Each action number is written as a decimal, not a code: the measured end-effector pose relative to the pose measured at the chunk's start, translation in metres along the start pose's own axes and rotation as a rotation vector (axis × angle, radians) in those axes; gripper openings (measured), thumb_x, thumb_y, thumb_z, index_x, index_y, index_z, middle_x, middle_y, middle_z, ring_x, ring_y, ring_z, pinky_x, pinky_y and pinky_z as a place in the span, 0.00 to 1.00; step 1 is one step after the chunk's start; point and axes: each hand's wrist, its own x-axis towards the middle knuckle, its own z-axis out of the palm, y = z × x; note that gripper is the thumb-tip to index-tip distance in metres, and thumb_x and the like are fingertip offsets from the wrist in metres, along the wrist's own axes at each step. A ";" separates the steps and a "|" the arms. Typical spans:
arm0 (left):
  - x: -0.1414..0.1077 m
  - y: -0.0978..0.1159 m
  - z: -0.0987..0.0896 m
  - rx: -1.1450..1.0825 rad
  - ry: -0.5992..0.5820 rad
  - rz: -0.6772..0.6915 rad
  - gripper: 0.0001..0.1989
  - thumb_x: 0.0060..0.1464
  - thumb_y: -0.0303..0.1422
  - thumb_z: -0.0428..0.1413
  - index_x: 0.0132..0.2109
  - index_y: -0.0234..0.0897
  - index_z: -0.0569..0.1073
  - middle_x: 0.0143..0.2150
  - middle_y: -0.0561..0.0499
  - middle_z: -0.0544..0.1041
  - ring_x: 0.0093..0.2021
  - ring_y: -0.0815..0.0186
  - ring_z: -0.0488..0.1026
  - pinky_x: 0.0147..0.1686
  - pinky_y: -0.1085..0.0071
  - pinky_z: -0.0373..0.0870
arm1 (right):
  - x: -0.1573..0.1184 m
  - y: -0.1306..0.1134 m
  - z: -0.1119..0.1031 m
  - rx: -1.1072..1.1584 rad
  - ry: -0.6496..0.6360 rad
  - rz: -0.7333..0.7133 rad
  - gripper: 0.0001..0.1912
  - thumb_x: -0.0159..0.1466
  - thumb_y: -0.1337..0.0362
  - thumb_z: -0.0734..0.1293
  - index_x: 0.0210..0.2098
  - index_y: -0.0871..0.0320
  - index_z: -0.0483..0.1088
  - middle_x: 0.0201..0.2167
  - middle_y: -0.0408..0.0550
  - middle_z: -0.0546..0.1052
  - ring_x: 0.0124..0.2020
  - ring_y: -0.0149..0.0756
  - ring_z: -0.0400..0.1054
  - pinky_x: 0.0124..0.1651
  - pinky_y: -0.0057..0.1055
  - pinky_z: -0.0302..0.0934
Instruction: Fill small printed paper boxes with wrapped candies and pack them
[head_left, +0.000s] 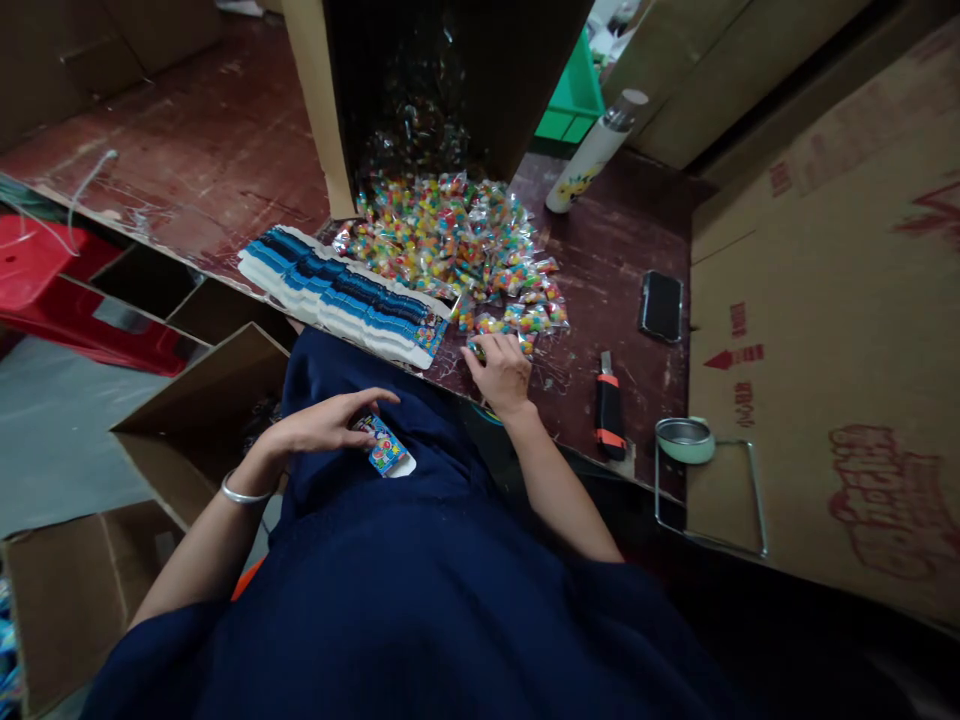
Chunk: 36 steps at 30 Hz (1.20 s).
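Observation:
My left hand (334,422) is above my lap, its thumb and fingers closed round a small blue printed carton (388,452) with a white end flap sticking out. At the table's front edge, my right hand (501,370) has its fingers bent down onto a small clear packet of colourful candy (478,349), partly hidden under the fingertips. Just beyond it spreads a heap of similar candy packets (450,235), spilling from a large cardboard box (341,120) lying on its side. Left of my right hand lies a long overlapping row of flat blue-and-white cartons (337,295).
On the table's right are an orange-and-black utility knife (609,410) with its blade out, a phone (661,305) and a white flask (596,155). A metal cup (685,440) sits by a tall carton (817,350). Left are a red stool (45,270) and an open box (202,400).

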 end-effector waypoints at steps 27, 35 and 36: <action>0.029 0.012 0.066 -0.558 0.602 0.200 0.36 0.54 0.41 0.69 0.66 0.44 0.66 0.48 0.50 0.74 0.35 0.70 0.80 0.42 0.69 0.81 | -0.020 -0.093 -0.031 0.856 -0.274 0.082 0.16 0.67 0.50 0.72 0.49 0.51 0.77 0.46 0.48 0.82 0.44 0.41 0.79 0.48 0.39 0.75; 0.030 0.009 0.067 -0.553 0.572 0.207 0.23 0.54 0.42 0.69 0.51 0.36 0.73 0.45 0.47 0.78 0.37 0.67 0.79 0.38 0.71 0.79 | -0.042 -0.099 -0.006 0.975 -0.156 0.152 0.10 0.66 0.54 0.72 0.35 0.53 0.78 0.43 0.49 0.82 0.45 0.43 0.79 0.47 0.39 0.73; 0.032 0.009 0.067 -0.567 0.587 0.214 0.24 0.53 0.42 0.70 0.51 0.37 0.73 0.46 0.48 0.78 0.37 0.67 0.78 0.39 0.71 0.79 | -0.041 -0.100 -0.006 0.950 -0.120 0.138 0.10 0.66 0.54 0.72 0.34 0.53 0.78 0.44 0.49 0.82 0.46 0.43 0.78 0.49 0.39 0.73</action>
